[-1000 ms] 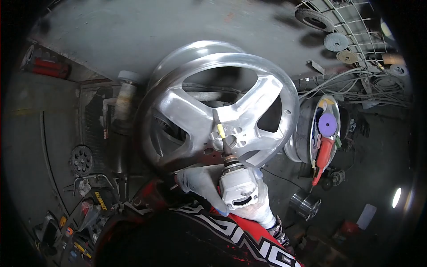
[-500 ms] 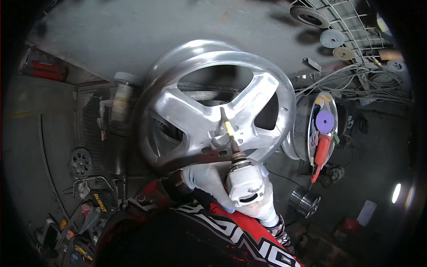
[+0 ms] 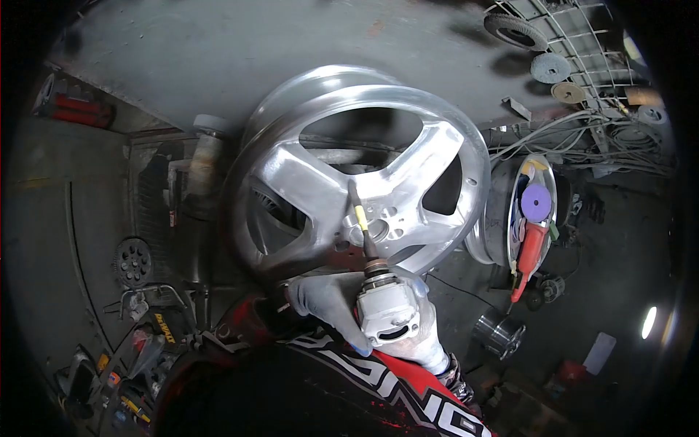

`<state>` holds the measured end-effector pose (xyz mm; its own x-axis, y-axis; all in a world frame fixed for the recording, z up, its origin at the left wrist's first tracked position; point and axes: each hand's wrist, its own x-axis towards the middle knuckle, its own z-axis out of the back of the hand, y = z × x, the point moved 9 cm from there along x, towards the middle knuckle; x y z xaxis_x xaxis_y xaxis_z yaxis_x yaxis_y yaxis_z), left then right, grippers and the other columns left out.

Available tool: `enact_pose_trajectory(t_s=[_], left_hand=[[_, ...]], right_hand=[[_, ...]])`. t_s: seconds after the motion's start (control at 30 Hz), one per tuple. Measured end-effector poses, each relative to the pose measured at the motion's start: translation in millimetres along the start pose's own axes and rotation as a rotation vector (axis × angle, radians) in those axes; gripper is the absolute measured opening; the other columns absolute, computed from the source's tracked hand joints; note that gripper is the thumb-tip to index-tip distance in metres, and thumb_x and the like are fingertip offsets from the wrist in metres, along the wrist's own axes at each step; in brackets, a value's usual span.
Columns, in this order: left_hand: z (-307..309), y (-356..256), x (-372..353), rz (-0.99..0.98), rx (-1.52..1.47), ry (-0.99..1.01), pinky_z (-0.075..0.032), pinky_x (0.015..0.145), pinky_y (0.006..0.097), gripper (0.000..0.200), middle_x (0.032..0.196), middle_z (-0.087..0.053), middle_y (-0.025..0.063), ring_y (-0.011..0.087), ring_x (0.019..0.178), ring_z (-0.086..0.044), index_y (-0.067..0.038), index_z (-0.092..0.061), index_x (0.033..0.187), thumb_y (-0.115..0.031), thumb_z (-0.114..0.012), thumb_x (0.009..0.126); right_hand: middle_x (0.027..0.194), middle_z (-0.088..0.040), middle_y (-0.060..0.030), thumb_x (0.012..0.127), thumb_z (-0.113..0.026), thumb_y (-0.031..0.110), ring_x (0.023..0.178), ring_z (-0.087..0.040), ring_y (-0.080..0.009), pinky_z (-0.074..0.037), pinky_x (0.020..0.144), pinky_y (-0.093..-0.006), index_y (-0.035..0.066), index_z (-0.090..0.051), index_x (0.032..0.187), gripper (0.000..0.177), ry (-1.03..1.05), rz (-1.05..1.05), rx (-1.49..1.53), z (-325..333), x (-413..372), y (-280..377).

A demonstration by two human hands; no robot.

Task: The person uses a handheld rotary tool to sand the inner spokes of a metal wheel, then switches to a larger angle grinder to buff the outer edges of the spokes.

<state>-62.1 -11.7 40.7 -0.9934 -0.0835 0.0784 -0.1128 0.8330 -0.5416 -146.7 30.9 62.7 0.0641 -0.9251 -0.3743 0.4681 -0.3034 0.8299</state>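
Note:
A polished alloy wheel (image 3: 419,169) with broad spokes stands tilted in front of me. I hold a die grinder (image 3: 387,309) with a white body, its long shaft (image 3: 359,213) wrapped in a yellow band and ending in a dark, narrow tip. That tip lies over the upper edge of the hub, between the two upper spokes. My right hand (image 3: 429,336), in a pale glove, wraps the grinder's body from the right. Against the body's left side, my gloved left hand (image 3: 329,300) closes around it, its fingertips partly hidden.
A red angle polisher (image 3: 532,251) with a purple pad (image 3: 536,202) rests in another wheel rim (image 3: 498,218) to the right. Cables (image 3: 575,138) hang by a wire rack (image 3: 582,36) of discs. A white-capped bottle (image 3: 202,164) stands left; tools (image 3: 138,364) clutter the lower left.
The grinder has swung left over the hub, its tip and body shifting left with both hands. The wheel and surroundings appear slightly farther right in view.

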Motion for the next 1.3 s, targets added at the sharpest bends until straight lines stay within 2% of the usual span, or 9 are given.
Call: enact_pose_trajectory(t_s=[0.17, 0.43, 0.6, 0.63, 0.73, 0.8, 0.9, 1.03, 1.3], left_hand=[[-1.4, 0.1, -6.9, 0.104, 0.023, -0.046, -0.047, 0.101, 0.035, 0.069, 0.119, -0.065, 0.007, 0.0168, 0.111, -0.059, -0.004, -0.057, 0.129, -0.003, -0.089, 0.067], [-0.9, -5.7, 23.7, 0.019, 0.127, 0.044, -0.047, 0.1, 0.0342, 0.067, 0.117, -0.066, 0.0072, 0.0163, 0.11, -0.06, -0.004, -0.058, 0.126, -0.003, -0.089, 0.066], [2.5, -8.2, 42.9, -0.116, 0.129, 0.096, -0.046, 0.102, 0.0337, 0.072, 0.118, -0.063, 0.0064, 0.0162, 0.112, -0.058, -0.005, -0.054, 0.129, -0.003, -0.089, 0.066], [6.8, -1.9, 44.0, -0.117, 0.108, 0.07, -0.046, 0.102, 0.0335, 0.098, 0.126, -0.06, 0.0075, 0.0149, 0.116, -0.055, -0.002, -0.042, 0.144, -0.004, -0.093, 0.059], [10.4, 10.7, 36.3, -0.125, 0.157, 0.096, -0.045, 0.104, 0.0342, 0.1, 0.13, -0.058, 0.0087, 0.0156, 0.118, -0.054, -0.002, -0.041, 0.144, -0.004, -0.093, 0.059], [9.5, 1.3, 25.9, -0.216, 0.218, 0.064, -0.047, 0.1, 0.0334, 0.095, 0.125, -0.062, 0.008, 0.0152, 0.113, -0.057, -0.002, -0.045, 0.142, -0.004, -0.093, 0.06], [7.3, 0.2, 6.9, -0.088, 0.093, -0.001, -0.052, 0.091, 0.0309, 0.08, 0.112, -0.068, 0.0059, 0.0133, 0.103, -0.062, -0.003, -0.054, 0.134, -0.002, -0.091, 0.063], [0.4, 0.0, -8.8, 0.066, 0.013, 0.008, -0.048, 0.099, 0.0336, 0.065, 0.117, -0.066, 0.0074, 0.0159, 0.109, -0.06, -0.002, -0.057, 0.127, -0.001, -0.087, 0.07], [2.6, -3.1, -1.7, 0.039, 0.03, 0.012, -0.047, 0.101, 0.0338, 0.07, 0.119, -0.065, 0.0079, 0.0161, 0.111, -0.059, -0.002, -0.055, 0.13, -0.003, -0.088, 0.069]], right_hand=[[0.131, -0.057, -0.0222, 0.063, -0.093, 0.025, 0.116, -0.061, -0.0383, -0.049, 0.099, -0.0446, 0.0, -0.038, 0.142, 0.1, 0.085, 0.097, -0.16, 3.6, 12.8, 20.8], [0.127, -0.059, -0.0216, 0.064, -0.093, 0.026, 0.109, -0.065, -0.0361, -0.053, 0.093, -0.0441, 0.0, -0.036, 0.141, 0.099, -0.084, 0.326, -0.26, 20.0, -1.3, 14.5], [0.113, -0.067, -0.0157, 0.067, -0.091, 0.023, 0.102, -0.069, -0.0322, -0.054, 0.091, -0.0438, 0.004, -0.034, 0.142, 0.096, -0.045, 0.248, -0.503, 24.0, 1.2, 18.6], [0.112, -0.068, -0.0151, 0.067, -0.091, 0.023, 0.1, -0.069, -0.0317, -0.054, 0.091, -0.0435, 0.004, -0.037, 0.14, 0.093, -0.074, 0.227, -0.384, 25.9, 0.7, 15.7], [0.113, -0.067, -0.0157, 0.066, -0.091, 0.023, 0.101, -0.068, -0.0318, -0.054, 0.091, -0.0433, 0.003, -0.042, 0.137, 0.088, -0.063, 0.132, -0.222, 21.7, -0.3, 9.7], [0.116, -0.066, -0.0169, 0.065, -0.092, 0.023, 0.102, -0.068, -0.0324, -0.053, 0.092, -0.0433, 0.003, -0.044, 0.135, 0.087, -0.021, 0.061, -0.18, 12.1, 1.5, 5.3], [0.126, -0.06, -0.0204, 0.063, -0.093, 0.023, 0.112, -0.063, -0.0351, -0.051, 0.096, -0.0441, 0.001, -0.043, 0.135, 0.091, -0.006, 0.083, -0.189, 3.4, 3.2, 8.4], [0.127, -0.059, -0.0215, 0.06, -0.095, 0.023, 0.114, -0.061, -0.0369, -0.049, 0.097, -0.0456, 0.001, -0.042, 0.138, 0.097, 0.035, 0.213, -0.247, -6.1, 10.9, 25.5], [0.127, -0.06, -0.0202, 0.063, -0.093, 0.024, 0.111, -0.063, -0.0363, -0.051, 0.095, -0.0442, -0.001, -0.042, 0.136, 0.093, 0.025, 0.175, -0.218, 1.5, 14.4, 26.6]])
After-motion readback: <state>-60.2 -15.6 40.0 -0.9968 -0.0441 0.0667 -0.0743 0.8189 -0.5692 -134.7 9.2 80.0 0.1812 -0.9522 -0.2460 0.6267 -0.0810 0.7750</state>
